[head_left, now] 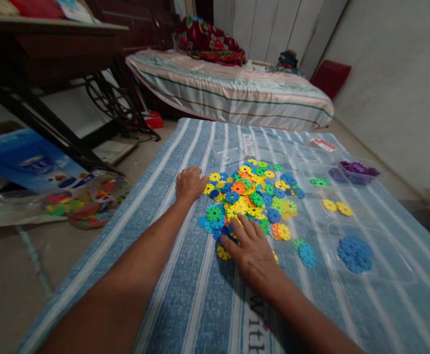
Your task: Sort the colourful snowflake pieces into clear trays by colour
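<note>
A heap of flat plastic snowflake discs (253, 194) in blue, yellow, green and orange lies on a blue striped mat (185, 295). My left hand (189, 183) rests at the heap's left edge, fingers curled down against the mat. My right hand (251, 250) lies flat on the heap's near edge, fingers stretched out over blue and yellow discs. Clear trays to the right hold sorted discs: blue (355, 253), yellow (337, 207), green (320, 182) and purple (358, 171).
A mattress (233, 96) with a folded floral blanket lies beyond the mat. At left stand a dark table with iron legs (52, 64), a blue box (26, 160) and a clear bag of discs (89, 199). A white wall runs along the right.
</note>
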Available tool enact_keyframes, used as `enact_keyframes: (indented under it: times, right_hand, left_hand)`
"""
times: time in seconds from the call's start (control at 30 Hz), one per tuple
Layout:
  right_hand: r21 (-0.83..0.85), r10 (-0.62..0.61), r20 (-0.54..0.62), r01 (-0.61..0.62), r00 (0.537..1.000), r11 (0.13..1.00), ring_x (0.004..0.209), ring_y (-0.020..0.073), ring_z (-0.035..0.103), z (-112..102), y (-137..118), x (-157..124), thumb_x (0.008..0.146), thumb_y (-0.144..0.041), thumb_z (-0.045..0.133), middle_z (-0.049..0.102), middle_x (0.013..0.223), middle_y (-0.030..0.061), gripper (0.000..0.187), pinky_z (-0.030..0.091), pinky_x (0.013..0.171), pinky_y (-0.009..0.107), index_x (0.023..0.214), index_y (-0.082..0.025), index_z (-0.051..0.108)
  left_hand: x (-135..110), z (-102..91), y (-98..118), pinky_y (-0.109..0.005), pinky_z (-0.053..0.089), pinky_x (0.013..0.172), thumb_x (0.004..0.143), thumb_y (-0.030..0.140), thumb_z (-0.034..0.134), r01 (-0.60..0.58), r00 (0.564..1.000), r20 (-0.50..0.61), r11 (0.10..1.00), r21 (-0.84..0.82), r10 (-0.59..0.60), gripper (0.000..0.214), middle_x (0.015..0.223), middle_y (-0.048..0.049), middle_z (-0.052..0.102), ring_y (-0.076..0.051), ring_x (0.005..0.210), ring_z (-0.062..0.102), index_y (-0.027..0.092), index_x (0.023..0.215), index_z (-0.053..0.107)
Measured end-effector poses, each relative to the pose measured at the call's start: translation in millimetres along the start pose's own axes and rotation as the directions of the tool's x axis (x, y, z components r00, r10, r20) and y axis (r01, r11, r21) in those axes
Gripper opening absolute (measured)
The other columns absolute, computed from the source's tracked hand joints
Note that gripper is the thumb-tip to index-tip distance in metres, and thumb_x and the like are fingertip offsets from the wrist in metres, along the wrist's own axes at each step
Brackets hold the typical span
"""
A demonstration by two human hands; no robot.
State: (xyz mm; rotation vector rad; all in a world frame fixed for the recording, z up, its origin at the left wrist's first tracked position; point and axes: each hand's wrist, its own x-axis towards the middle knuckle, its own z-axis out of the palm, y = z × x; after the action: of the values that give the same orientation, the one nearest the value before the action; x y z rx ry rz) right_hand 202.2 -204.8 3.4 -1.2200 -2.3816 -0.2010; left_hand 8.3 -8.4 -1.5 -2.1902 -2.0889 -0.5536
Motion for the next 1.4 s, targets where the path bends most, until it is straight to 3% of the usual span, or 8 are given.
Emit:
enact_keyframes:
  times: [0.17,0.37,0.53,0.83,1.0,1.13,1.4]
  right_hand:
    - [-0.004,-0.001,0.117,0.001,0.993,1.000,0.133,0.0360,0.041,1,3,13,0.093,-0.018,0.056,0.055,0.135,0.0172,0.020,0.040,0.102,0.056,0.109,-0.017,0.068]
    - [0.010,-0.002,0.135,0.000,0.991,1.000,0.134,0.0345,0.042,1,5,14,0.093,-0.016,0.056,0.055,0.135,0.0174,0.017,0.040,0.104,0.055,0.107,-0.016,0.067]
    - [-0.007,-0.015,0.134,0.016,0.991,1.000,0.133,0.0371,0.042,-4,4,20,0.095,-0.020,0.053,0.054,0.137,0.0189,0.026,0.041,0.103,0.056,0.118,-0.015,0.063]
    - [0.065,-0.077,0.157,0.067,0.985,0.996,0.135,0.0347,0.041,1,8,24,0.094,-0.013,0.053,0.055,0.135,0.0189,0.018,0.039,0.105,0.053,0.108,-0.011,0.065]
    - [0.095,-0.037,0.158,0.022,0.987,0.995,0.136,0.0357,0.038,1,6,20,0.092,-0.022,0.059,0.053,0.138,0.0181,0.017,0.038,0.106,0.054,0.105,-0.013,0.066]
    - [0.092,-0.009,0.173,-0.007,0.985,0.996,0.137,0.0362,0.037,0,6,20,0.088,-0.030,0.066,0.051,0.141,0.0185,0.029,0.037,0.106,0.057,0.114,-0.016,0.064]
    - [0.028,-0.035,0.187,0.030,0.982,0.999,0.135,0.0363,0.040,-4,7,23,0.093,-0.020,0.056,0.053,0.138,0.0182,0.018,0.040,0.105,0.056,0.106,-0.013,0.066]
  left_hand:
    - [0,0.2,-1,-0.043,0.042,0.095,0.088,0.036,0.047,-0.010,1.000,-0.006,1.000,-0.006,0.010,0.029,0.114,-0.0115,0.068,-0.030,0.111,0.057,0.019,0.102,0.066]
    - [1,1.6,-3,-0.044,0.042,0.095,0.087,0.036,0.048,-0.019,1.000,-0.009,1.000,-0.013,0.019,0.027,0.114,-0.0111,0.068,-0.030,0.111,0.057,0.020,0.101,0.066]
    - [2,1.2,-2,-0.042,0.042,0.095,0.088,0.036,0.047,-0.012,1.000,0.002,1.000,0.003,0.012,0.027,0.115,-0.0110,0.067,-0.029,0.112,0.057,0.020,0.101,0.065]
    - [1,-0.6,-1,-0.043,0.042,0.095,0.088,0.035,0.047,-0.020,1.000,-0.003,1.000,-0.003,0.020,0.028,0.115,-0.0125,0.067,-0.030,0.113,0.057,0.018,0.102,0.065]
    - [2,1.2,-2,-0.043,0.042,0.095,0.088,0.036,0.048,-0.015,1.000,-0.005,1.000,-0.004,0.015,0.028,0.116,-0.0115,0.067,-0.030,0.113,0.057,0.020,0.102,0.065]
    - [2,2.6,-4,-0.044,0.042,0.095,0.088,0.037,0.048,-0.013,1.000,0.000,1.000,-0.002,0.013,0.028,0.115,-0.0115,0.068,-0.030,0.112,0.057,0.020,0.102,0.065]
    - [2,2.7,-4,-0.043,0.042,0.095,0.088,0.037,0.047,-0.022,1.000,-0.010,1.000,-0.006,0.022,0.029,0.117,-0.0120,0.067,-0.030,0.113,0.057,0.019,0.103,0.065]
